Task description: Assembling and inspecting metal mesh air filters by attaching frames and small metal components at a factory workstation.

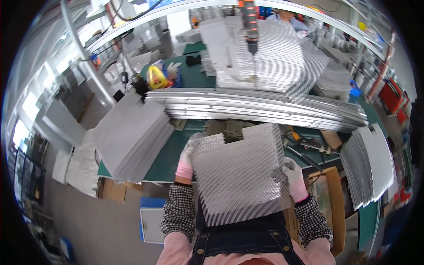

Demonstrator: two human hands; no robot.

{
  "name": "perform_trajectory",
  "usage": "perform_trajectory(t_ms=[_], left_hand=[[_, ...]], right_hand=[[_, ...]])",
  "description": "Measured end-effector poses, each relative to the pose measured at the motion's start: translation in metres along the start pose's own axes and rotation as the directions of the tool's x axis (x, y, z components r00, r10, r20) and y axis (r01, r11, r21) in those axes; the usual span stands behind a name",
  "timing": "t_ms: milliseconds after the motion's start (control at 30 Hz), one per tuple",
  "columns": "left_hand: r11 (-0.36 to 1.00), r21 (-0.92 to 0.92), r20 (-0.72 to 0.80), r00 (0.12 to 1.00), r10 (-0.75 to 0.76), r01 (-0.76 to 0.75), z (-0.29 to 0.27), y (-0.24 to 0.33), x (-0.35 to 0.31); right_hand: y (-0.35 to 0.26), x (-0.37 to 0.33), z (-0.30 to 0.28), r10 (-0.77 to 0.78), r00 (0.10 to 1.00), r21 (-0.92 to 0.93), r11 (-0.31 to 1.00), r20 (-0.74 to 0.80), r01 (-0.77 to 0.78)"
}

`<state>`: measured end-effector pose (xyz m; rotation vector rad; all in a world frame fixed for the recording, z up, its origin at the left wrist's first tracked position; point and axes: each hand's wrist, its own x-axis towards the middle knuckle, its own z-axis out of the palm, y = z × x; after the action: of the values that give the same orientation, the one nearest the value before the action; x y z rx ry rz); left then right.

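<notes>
A silvery metal mesh panel (240, 174), roughly square with a notch cut in its far edge, is held up in front of my body. My left hand (187, 154), in a white glove with a pink cuff, grips its left edge near the far corner; the fingertips are partly behind the mesh. Closed on the right edge is my right hand (293, 176), gloved the same way. The panel's near edge overlaps my dark apron (247, 236). Just beyond the notch, a brownish block-like thing (234, 131) lies on the green bench (154, 161), mostly hidden by the panel.
Long metal profiles (260, 107) lie across the bench. Stacks of pale panels stand at left (132, 137) and right (369, 163). An orange and black power screwdriver (250, 26) hangs overhead. Hand tools (304, 143) lie right, above an open cardboard box (335, 207).
</notes>
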<state>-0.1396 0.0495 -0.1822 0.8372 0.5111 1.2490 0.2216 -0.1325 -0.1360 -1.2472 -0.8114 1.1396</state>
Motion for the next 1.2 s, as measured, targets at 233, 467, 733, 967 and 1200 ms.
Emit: perform_trajectory(t_ms=[233,467,733,967,1200], left_hand=[[0.998,-0.068,0.026,1.0,-0.017,0.019,0.011,0.003,-0.009],[0.991,-0.128,-0.011,0.999,-0.042,0.04,0.007,-0.007,-0.005],[0.956,-0.294,0.078,0.997,0.006,0.017,0.023,-0.002,-0.012],[0.965,-0.262,0.013,1.0,-0.001,0.004,0.027,-0.001,-0.013],[0.996,0.039,0.051,0.996,0.073,-0.075,0.03,0.006,-0.019]], right_hand=[[-0.007,0.012,0.005,0.066,0.997,-0.116,0.991,0.031,-0.062],[0.02,0.034,-0.004,0.056,0.998,-0.104,0.993,0.017,-0.054],[0.017,0.036,-0.005,0.096,0.995,-0.07,0.993,0.006,-0.095],[0.019,0.036,-0.007,0.08,0.997,-0.091,0.993,0.017,-0.078],[0.028,0.04,-0.014,0.021,0.997,-0.145,0.989,0.069,-0.011]])
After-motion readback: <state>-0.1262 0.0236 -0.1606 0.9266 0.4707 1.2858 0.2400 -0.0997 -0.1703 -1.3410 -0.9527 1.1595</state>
